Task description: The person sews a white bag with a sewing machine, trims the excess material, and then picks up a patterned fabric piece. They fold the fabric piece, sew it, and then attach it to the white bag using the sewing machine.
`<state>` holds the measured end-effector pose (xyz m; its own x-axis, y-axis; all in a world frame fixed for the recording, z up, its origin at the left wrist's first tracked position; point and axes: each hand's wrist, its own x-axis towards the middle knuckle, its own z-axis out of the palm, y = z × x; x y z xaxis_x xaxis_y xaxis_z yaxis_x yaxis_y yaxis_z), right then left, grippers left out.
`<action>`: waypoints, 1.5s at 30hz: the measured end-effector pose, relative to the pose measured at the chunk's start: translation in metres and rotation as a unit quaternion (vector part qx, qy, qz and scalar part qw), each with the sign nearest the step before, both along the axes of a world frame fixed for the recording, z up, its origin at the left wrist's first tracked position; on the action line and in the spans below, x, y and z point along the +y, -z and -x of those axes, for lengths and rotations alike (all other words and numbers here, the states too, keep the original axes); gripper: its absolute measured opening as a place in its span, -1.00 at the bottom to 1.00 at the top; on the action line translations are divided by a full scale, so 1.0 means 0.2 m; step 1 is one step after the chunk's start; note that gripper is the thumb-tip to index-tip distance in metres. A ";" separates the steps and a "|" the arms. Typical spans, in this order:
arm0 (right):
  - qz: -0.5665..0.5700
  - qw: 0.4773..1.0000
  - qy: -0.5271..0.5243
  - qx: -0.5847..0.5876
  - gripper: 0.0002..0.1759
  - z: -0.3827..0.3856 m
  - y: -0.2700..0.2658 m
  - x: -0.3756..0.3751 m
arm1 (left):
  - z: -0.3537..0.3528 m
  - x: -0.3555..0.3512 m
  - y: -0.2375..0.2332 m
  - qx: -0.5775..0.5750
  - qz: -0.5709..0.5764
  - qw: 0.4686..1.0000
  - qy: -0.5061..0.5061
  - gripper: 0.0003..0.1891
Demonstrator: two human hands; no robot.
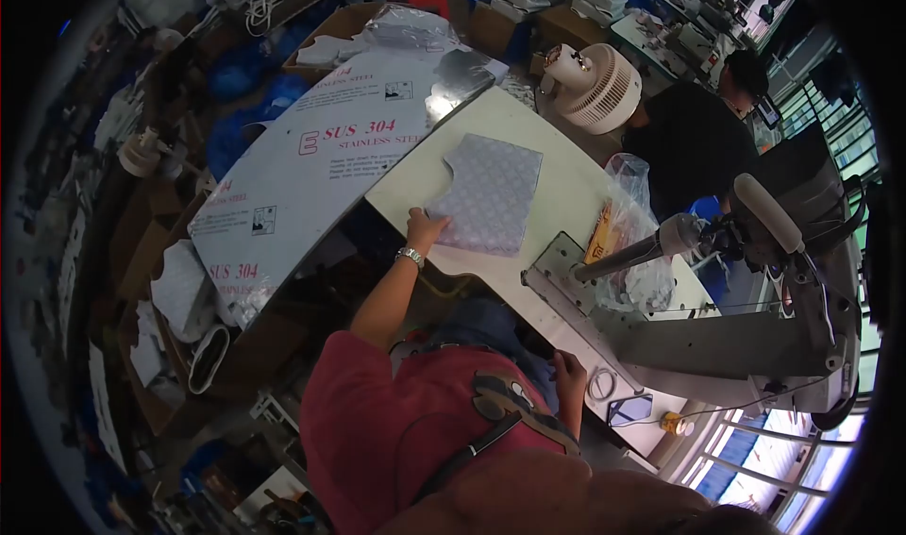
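A pale lilac-grey stack of quilted fabric panels (491, 191) lies flat on the light sewing table (406, 181), with a curved notch in its left side. My left hand (427, 228), a metal watch on its wrist, is closed on the near left corner of the stack, thumb on top. Low by the table's near edge, my right hand (568, 375) hangs beside my body. Its fingers are loosely bent, and I see nothing in them. To the right of the stack stands the grey sewing machine (727, 342), with a round post (628, 257) pointing toward the fabric.
A metal sheet (283, 186) with red lettering adjoins the table on the left. Behind the machine post sits a clear plastic bag (642, 271). A phone (630, 409) lies near the right edge. A beige fan (599, 87) and a person in black (694, 139) are beyond.
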<state>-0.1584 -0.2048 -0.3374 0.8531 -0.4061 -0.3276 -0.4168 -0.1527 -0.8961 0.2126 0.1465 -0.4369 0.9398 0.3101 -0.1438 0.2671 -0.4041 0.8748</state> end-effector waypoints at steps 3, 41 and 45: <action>0.027 0.999 -0.042 0.018 -0.67 -0.15 -0.08 0.06 | 0.16 -0.02 -0.28 0.010 0.165 0.985 0.044 -0.50; 0.026 0.968 -0.059 -0.242 -0.74 -0.71 -0.89 -0.09 | 0.03 -0.14 -1.58 -0.021 0.192 0.773 0.605 -0.01; -0.010 0.971 -0.028 -0.236 -0.76 -0.74 -1.13 -0.11 | 0.09 -0.13 -1.61 -0.208 0.257 0.805 0.493 0.06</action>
<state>-0.0098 -0.2273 -0.1112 0.9311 -0.3513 0.0980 0.0499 -0.1435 -0.9884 0.1942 0.1200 -0.1145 0.6929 -0.6159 0.3749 -0.3200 0.2032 0.9254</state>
